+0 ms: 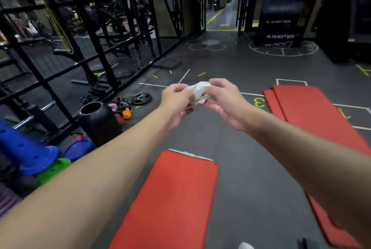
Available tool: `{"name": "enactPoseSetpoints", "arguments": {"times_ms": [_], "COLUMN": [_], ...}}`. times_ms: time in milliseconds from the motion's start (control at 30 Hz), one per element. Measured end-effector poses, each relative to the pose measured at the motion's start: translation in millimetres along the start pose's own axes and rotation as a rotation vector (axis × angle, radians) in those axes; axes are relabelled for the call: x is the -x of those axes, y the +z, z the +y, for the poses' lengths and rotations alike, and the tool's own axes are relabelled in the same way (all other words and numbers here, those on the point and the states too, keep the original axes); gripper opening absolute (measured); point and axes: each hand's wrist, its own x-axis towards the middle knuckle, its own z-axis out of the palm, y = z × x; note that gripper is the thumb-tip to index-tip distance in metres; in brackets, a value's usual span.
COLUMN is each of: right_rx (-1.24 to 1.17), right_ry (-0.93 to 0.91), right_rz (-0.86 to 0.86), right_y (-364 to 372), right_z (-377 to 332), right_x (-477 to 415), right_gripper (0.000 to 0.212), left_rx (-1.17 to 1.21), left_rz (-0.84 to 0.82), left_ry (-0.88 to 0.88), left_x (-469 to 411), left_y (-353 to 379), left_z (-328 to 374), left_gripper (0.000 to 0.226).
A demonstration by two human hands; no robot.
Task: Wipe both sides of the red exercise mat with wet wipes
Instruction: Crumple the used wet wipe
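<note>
Red mat (170,198), marked gym floor (251,168); wipe (197,88) held.

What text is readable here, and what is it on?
"PL YO SOFT BOX": middle black box of the stack.
"PL YO SOFT BOX": bottom black box, above small icons.
"3": yellow floor number, seen sideways.
Too blurred to read: print on the upper box.
Cannot tell: yellow floor mark further right.
</note>
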Motion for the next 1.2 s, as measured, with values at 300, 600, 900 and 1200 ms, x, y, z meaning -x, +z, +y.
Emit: {"name": "enactPoseSetpoints", "arguments": {"times_ms": [300,600,900,1200], "right_rx": [0.149,0.199,0.254,0.298], "right_ry": [0.109,0.263,0.455,0.585], "right_rz": [-0.198,-0.570,-0.832,-1.114], "right_y": [-60,-26,59,207], "right_z": [11,42,74,170], "right_x": [-263,-523,-747,-946], "right_gripper": [0.016,0.015,0.019,0.013], "left_rx": [-0.002,-0.046,-0.030,0.232], "left_rz": [0.066,0.244,0.654,1.029], "left_ry": [-0.167,-0.144,-0.120,-0.212], "left_x": [-232,-473,-673,-842], "left_y": [60,43,-3,-106], "left_z": [-2,-13,-2,-18], "left_gripper": [0.022,0.033,0.024,0.022]}}
